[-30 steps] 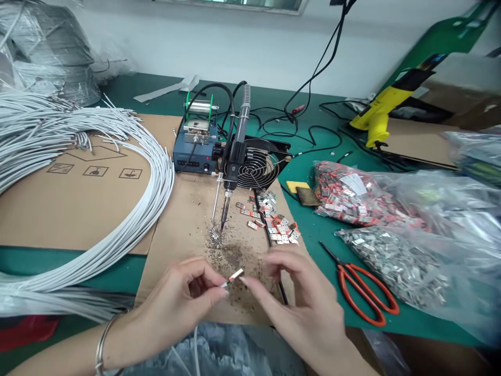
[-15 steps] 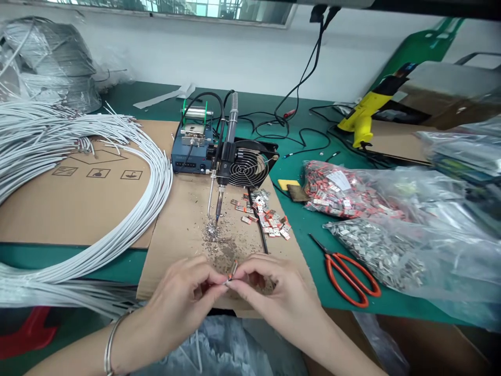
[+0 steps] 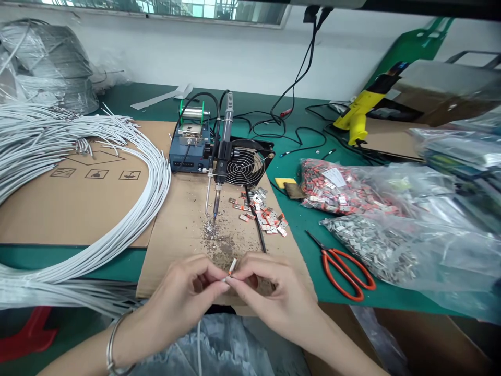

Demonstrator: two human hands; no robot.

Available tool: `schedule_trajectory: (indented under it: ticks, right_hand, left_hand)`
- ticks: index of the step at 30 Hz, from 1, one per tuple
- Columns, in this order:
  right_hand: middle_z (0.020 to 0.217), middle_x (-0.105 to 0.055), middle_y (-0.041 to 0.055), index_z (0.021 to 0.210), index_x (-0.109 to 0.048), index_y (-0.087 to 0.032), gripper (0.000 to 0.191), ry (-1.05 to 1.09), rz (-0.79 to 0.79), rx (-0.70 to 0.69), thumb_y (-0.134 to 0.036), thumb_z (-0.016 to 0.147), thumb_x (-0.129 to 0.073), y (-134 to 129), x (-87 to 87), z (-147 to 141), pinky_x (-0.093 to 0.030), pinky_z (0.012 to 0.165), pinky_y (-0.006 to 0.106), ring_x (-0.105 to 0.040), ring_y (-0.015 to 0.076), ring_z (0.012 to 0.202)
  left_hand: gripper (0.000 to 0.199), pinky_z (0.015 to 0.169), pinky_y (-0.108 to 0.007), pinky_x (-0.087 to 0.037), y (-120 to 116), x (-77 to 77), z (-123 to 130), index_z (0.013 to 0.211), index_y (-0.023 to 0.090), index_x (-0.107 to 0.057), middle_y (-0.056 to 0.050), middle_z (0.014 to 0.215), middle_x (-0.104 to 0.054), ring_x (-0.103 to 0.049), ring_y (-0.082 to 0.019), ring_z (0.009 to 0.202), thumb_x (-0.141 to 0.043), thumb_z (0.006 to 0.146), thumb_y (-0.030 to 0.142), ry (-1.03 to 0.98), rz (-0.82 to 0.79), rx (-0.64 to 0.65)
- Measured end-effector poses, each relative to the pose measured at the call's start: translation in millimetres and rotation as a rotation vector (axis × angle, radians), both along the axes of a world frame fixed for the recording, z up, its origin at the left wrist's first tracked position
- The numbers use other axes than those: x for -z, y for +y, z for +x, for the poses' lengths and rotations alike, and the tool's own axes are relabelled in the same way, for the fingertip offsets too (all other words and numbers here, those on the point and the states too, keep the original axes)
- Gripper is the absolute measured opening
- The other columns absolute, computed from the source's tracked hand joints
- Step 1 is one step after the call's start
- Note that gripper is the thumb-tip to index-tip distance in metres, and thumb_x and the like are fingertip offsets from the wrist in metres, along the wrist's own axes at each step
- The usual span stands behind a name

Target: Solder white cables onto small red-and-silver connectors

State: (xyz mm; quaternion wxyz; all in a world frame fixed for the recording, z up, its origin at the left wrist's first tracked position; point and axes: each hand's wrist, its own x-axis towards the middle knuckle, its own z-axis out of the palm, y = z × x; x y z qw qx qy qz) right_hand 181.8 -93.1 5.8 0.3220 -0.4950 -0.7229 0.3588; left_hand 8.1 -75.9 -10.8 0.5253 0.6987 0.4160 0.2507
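- Head view: small connector point(image 3: 234, 265), pale, narrow, orange towards its base, tilted upward
- Left hand point(image 3: 191, 284) and right hand point(image 3: 274, 284) pinch its lower end, thumbs against forefingers

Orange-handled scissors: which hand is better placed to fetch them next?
Probably the right hand: the scissors lie on its side; the left hand is farther, though both are at the small piece.

- The left hand point(image 3: 188, 290) and the right hand point(image 3: 274, 292) hold together one small connector point(image 3: 234, 266).
- Beyond them, the soldering iron point(image 3: 224, 143) points downward over the cardboard point(image 3: 172, 230).
- White cables point(image 3: 158, 183) lie curved at left.
- Orange-handled scissors point(image 3: 348, 274) lie at right.
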Motion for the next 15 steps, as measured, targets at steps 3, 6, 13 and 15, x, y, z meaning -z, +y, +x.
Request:
schedule_trajectory:
  ticks: [3,6,13,15]
  right_hand:
    - [0.056,-0.053,0.0008,0.062,-0.058,-0.015,0.019,0.136,0.087,0.034,-0.015,0.081,-0.054,-3.2,6.1,-4.3,-0.036,0.050,0.025,-0.050,0.0135,0.054]
    - [0.056,-0.052,0.0001,0.064,-0.058,-0.015,0.016,0.210,0.196,0.049,-0.008,0.077,-0.056,-5.6,9.7,-6.8,-0.035,0.049,0.025,-0.048,0.0127,0.053]
    - [0.061,-0.053,-0.0024,0.070,-0.057,-0.021,0.014,0.395,0.166,0.298,-0.008,0.076,-0.058,-0.5,0.3,11.1,-0.037,0.051,0.023,-0.047,0.0116,0.056]
    - [0.065,-0.059,-0.0010,0.079,-0.060,-0.020,0.010,0.360,-0.080,0.202,-0.012,0.073,-0.062,4.0,-1.9,11.8,-0.039,0.049,0.021,-0.049,0.0108,0.055]
  left_hand:
    - [0.014,0.054,-0.020,-0.041,2.0,0.5,4.4,0.073,0.014,-0.058,0.001,0.064,-0.057,-0.050,-0.009,0.057,-0.060,0.077,0.027,-0.266,-0.334,-0.044]
    - [0.017,0.044,-0.017,-0.038,1.4,1.4,6.1,0.070,0.013,-0.055,0.004,0.056,-0.052,-0.047,-0.006,0.048,-0.064,0.073,0.028,-0.344,-0.463,-0.072]
    - [0.014,0.041,-0.016,-0.035,-1.4,-4.3,0.8,0.069,0.014,-0.055,0.006,0.052,-0.047,-0.043,-0.006,0.045,-0.063,0.072,0.025,-0.257,-0.449,-0.080]
    - [0.011,0.046,-0.018,-0.036,0.3,-5.6,-0.9,0.072,0.014,-0.058,0.005,0.055,-0.048,-0.043,-0.006,0.047,-0.062,0.074,0.024,-0.241,-0.421,-0.046]
